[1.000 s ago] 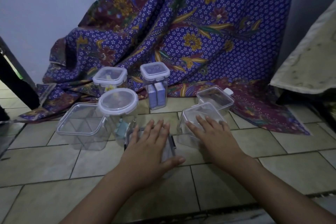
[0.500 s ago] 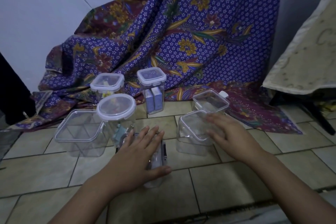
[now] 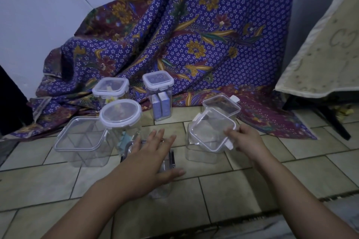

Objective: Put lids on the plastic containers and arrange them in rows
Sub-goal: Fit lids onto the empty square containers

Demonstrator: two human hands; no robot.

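Pale tiled floor (image 3: pixel 252 184), purple flowery cloth (image 3: pixel 213 35) against white wall (image 3: pixel 38 15), clear plastic containers (image 3: pixel 81 141) on the floor, left hand (image 3: pixel 153 157) flat on one, right hand (image 3: pixel 248 141) gripping clear square lid (image 3: pixel 209 130) over another

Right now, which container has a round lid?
The jar at front left, right beside the big clear box: its white-rimmed lid is round. Every other lid that shows is squarish.

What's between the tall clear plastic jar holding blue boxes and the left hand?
Nothing: only bare beige floor tile, as the head view shows.
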